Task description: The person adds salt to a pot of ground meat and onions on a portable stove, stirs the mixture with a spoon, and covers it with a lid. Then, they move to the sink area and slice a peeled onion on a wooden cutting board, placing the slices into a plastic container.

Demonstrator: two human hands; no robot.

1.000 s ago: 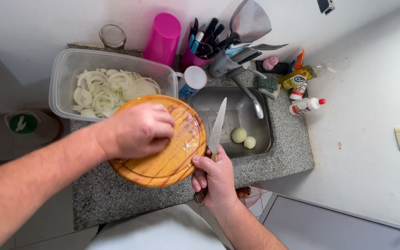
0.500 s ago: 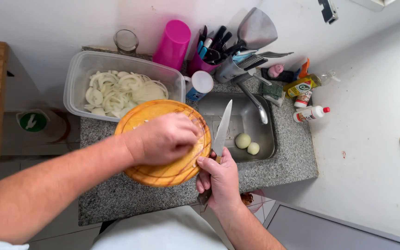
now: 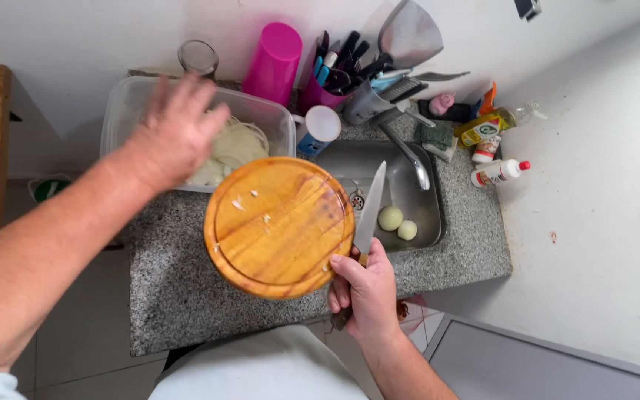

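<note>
On a speckled grey granite tabletop (image 3: pixel 179 296), seen from above, a round wooden cutting board (image 3: pixel 279 226) sits at the centre, bare except for a few small pale scraps. At its right edge the person's right hand (image 3: pixel 364 292) is wrapped around the handle of a kitchen knife (image 3: pixel 368 215), fingers closed tight, with the blade pointing away from the body along the rim of the board and over the edge of a small steel sink (image 3: pixel 424 222). Two peeled, pale onions (image 3: pixel 397 223) lie in the sink basin, just beside the blade. The left hand (image 3: pixel 175 133) hovers flat, fingers spread and holding nothing, above a clear plastic container (image 3: pixel 124 111) of sliced white onion (image 3: pixel 235 148) that stands just behind the board. Further back against the white wall are a glass jar (image 3: pixel 198 55), a bright pink cup (image 3: pixel 272 59), a holder crowded with utensils (image 3: pixel 350 67), and a tap reaching over the sink. To the right of the sink stand a sponge, a yellow bottle and a small white bottle with a red cap (image 3: pixel 499 172).
</note>
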